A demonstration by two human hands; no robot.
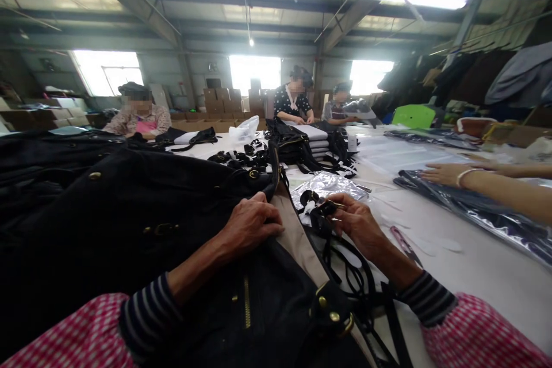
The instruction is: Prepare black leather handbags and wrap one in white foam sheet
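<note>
A large black bag (267, 293) with gold zip and rivets lies in front of me, its beige lining (293, 221) showing along the open edge. My left hand (254, 221) is closed on that edge, fingers curled over toward the lining. Just right of the opening, my right hand (360, 227) pinches a bundled black strap (321, 218) with gold-coloured metal and white wrapping on it. What lies under the fingertips is partly hidden. Loose black straps (353, 276) hang below that hand, beside the bag. More black bags (86, 201) are heaped on the left.
A pink-handled cutter (404, 244) lies right of my right hand. A co-worker's hands (452, 173) press on a plastic-wrapped dark item (478, 207) at the right. Stacked bags (293, 141), strap bundles (245, 155) and clear plastic (328, 184) sit ahead. Several people work across the table.
</note>
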